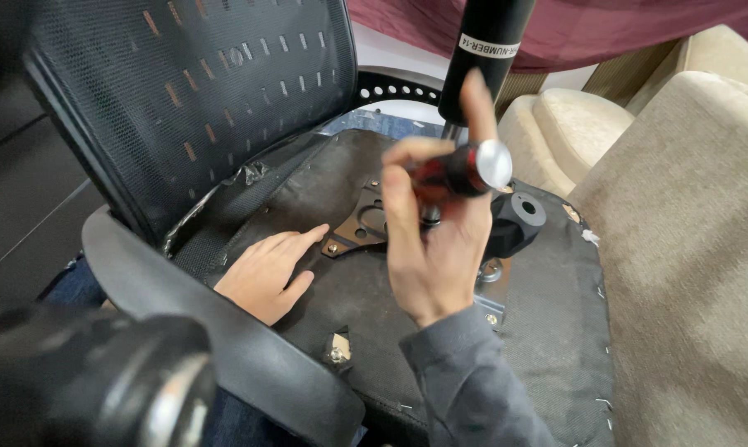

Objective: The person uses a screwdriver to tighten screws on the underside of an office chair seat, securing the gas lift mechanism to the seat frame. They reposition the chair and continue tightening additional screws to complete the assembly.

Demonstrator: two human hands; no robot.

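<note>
**On the chair's underside: screwdriver raised over the plate**

At the middle of the upturned seat (pixel 440 331), the right hand (pixel 436 248) grips a screwdriver (pixel 461 171) with a red-and-black handle and a silver cap. Its fingers are wrapped around the handle; the shaft points down toward the black metal plate (pixel 362 222) and is hidden behind the hand, so I cannot tell whether the tip sits in a screw. The left hand (pixel 266 273) lies flat and relaxed on the seat's fabric near its left edge, grasping nothing, fingertips just beside the plate's corner.

The plate is on the seat, and one screw (pixel 333 247) shows at its near corner. Another bolt (pixel 491 271) shows on the right of the hand, beside a black knob (pixel 516 222). Near the seat's front edge, a torn patch in the fabric bares a further fitting (pixel 336 354). Judging from this, the plate is at least partly fastened; how many screws are tight I cannot tell.

The gas cylinder (pixel 483 50) rises from the plate's middle. The mesh back (pixel 184 91) stands at the seat's far left, an armrest (pixel 225 331) curves across the near edge, and a beige sofa (pixel 688 248) sits to the right.
</note>
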